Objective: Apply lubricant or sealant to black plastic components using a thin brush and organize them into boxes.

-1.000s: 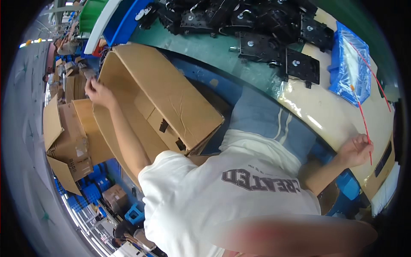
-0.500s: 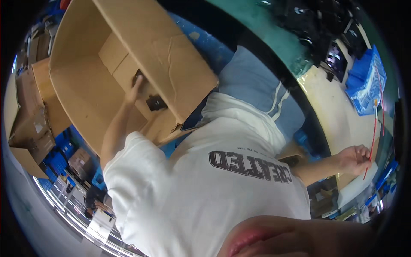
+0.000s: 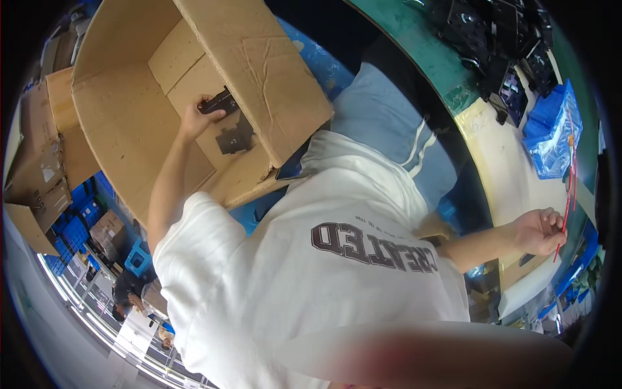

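My left hand reaches into a large open cardboard box and closes round a black plastic part. Close to it, against the inside of the box, lies a second dark part, flat and angular. Off to the right, over a pale work surface, my right hand pinches the lower end of a slim red-handled brush. The brush stands nearly upright, and its upper end overlaps a blue plastic-wrapped bundle.
Black moulded parts are heaped on the green table at the far right. A pale sheet covers part of that table. More cardboard boxes and blue crates stand at the left. Another person is at the lower left.
My left hand has lifted the black part slightly, so more of it shows. My right hand stays on the brush, which has shifted a little. The whole view has tilted slightly.
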A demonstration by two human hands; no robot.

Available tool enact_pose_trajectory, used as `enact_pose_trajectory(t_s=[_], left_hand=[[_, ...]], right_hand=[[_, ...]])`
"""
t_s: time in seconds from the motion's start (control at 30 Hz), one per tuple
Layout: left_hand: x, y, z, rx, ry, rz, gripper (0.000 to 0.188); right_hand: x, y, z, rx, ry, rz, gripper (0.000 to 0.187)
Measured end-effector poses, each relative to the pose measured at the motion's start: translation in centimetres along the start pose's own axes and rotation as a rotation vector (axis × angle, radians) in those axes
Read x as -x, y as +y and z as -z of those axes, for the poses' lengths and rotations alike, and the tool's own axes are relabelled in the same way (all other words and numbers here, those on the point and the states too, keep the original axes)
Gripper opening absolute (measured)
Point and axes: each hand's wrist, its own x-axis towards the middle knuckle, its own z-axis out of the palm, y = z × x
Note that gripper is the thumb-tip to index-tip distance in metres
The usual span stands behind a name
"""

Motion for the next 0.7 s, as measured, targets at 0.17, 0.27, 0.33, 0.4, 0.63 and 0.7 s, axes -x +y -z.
enact_pose_trajectory(t_s=[0.17, 0.27, 0.33, 0.4, 0.63, 0.7], left_hand=[[1.3, 4.1, 6.4, 0.104, -0.017, 0.153, 0.038], [2.9, 5.8, 11.3, 0.305, -0.054, 0.079, 0.03], [3.2, 7.2, 13.7, 0.446, 0.011, -0.079, 0.038], [3.8, 9.7, 15.7, 0.427, 0.104, -0.19, 0.034], [4.9, 23.2, 14.0, 1.002, -0.201, -0.714, 0.051], [4.7, 27.7, 10.6, 1.033, -0.328, -0.841, 0.054]], right_hand=[[0.2, 0.1, 0.7, -0.079, 0.069, 0.0, 0.024], [0.0, 0.8, 3.2, -0.149, 0.11, -0.001, 0.022], [0.5, -0.3, 5.0, -0.169, 0.134, 0.026, 0.02], [1.3, -0.8, 4.7, -0.32, 0.223, -0.097, 0.01], [3.4, -0.4, 2.8, -0.084, 0.256, 0.196, 0.016], [3.3, -1.0, 2.1, -0.079, 0.298, 0.232, 0.018]])
